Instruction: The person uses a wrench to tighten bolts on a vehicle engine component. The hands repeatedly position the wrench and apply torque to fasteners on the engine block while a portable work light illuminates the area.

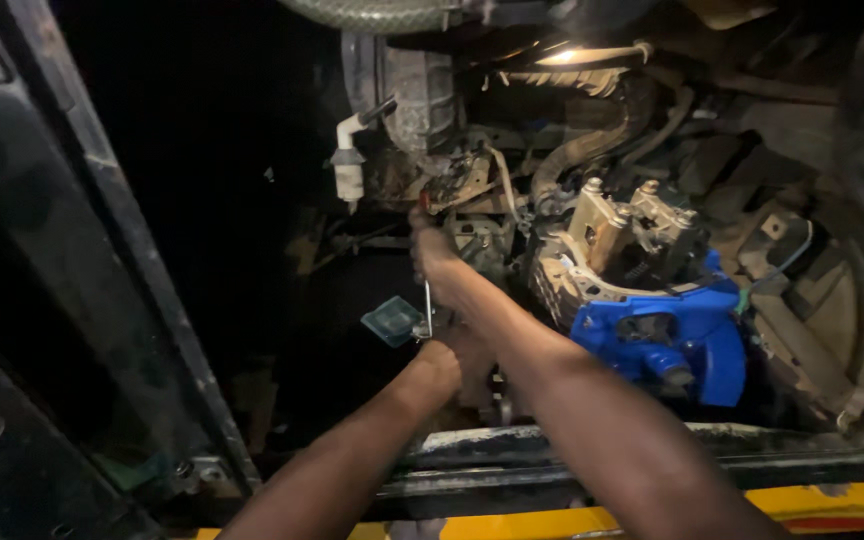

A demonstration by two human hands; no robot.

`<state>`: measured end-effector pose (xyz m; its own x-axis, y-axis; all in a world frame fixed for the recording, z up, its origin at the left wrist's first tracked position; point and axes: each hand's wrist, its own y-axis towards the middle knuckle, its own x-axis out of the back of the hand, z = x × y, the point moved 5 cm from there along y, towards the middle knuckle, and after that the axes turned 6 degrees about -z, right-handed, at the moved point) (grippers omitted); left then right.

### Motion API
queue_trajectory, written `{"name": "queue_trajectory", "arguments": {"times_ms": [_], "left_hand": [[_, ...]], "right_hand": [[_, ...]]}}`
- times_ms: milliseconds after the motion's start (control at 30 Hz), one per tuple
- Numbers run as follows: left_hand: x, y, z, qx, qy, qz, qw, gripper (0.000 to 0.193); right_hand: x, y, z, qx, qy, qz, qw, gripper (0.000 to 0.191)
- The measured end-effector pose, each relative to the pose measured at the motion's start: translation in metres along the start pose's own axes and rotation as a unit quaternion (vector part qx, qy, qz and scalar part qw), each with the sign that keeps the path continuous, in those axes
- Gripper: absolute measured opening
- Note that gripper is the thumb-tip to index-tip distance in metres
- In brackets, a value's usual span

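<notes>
Head view, looking down into a dim engine bay. Two bare forearms reach in from the lower edge and cross near the middle. The right hand point(439, 250) is farther in, its fingers closed around the top of a thin metal tool point(428, 305), probably a slim wrench or screwdriver, that stands nearly upright. The left hand point(439, 362) lies just below the right hand, curled at the lower end of the same tool; whether it grips the shaft or only steadies it cannot be told, since the fingers are hidden behind the wrist. Just to the left of the tool, touching or nearly touching it, sits a small pale-green square cap point(392, 320), tilted. To the right of both hands stands a bright blue housing point(667, 335), with a tan metal assembly of brackets and bolt heads point(632, 225) above it. Beyond the right hand, higher up, a white plastic elbow fitting point(349, 160) hangs beside a grey ribbed hose point(422, 95). Farther beyond the hands a small lamp point(564, 57) glows. Nearer than the hands, along the lower edge, runs a scuffed metal sill point(652, 450) with a yellow strip point(832, 500) beneath it. Far to the left of the hands a dark slanted panel edge point(122, 250) crosses the frame.
</notes>
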<state>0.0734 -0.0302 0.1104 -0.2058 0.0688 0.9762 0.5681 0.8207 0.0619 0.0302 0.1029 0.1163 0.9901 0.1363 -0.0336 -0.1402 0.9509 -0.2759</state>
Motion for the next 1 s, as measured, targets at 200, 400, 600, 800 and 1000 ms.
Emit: {"name": "queue_trajectory", "arguments": {"times_ms": [200, 400, 600, 800, 1000], "left_hand": [[-0.016, 0.012, 0.011, 0.026, -0.03, -0.017, 0.999, 0.064], [-0.017, 0.011, 0.02, 0.048, -0.07, -0.029, 0.996, 0.062], [-0.013, 0.01, 0.03, 0.076, -0.141, -0.084, 0.983, 0.06], [-0.014, 0.003, 0.031, 0.103, -0.166, -0.107, 0.975, 0.057], [-0.017, -0.008, 0.036, 0.121, -0.147, -0.09, 0.978, 0.055]], "right_hand": [[-0.005, 0.006, -0.003, -0.011, -0.033, -0.022, 0.999, 0.062], [-0.005, 0.001, -0.002, 0.053, 0.026, -0.032, 0.998, 0.031], [-0.001, -0.047, 0.003, 0.063, 0.071, -0.042, 0.995, 0.046], [0.012, -0.123, 0.006, 0.221, 0.063, 0.156, 0.961, 0.04], [0.029, -0.177, -0.009, 0.49, -0.156, 0.112, 0.85, 0.071]]}}
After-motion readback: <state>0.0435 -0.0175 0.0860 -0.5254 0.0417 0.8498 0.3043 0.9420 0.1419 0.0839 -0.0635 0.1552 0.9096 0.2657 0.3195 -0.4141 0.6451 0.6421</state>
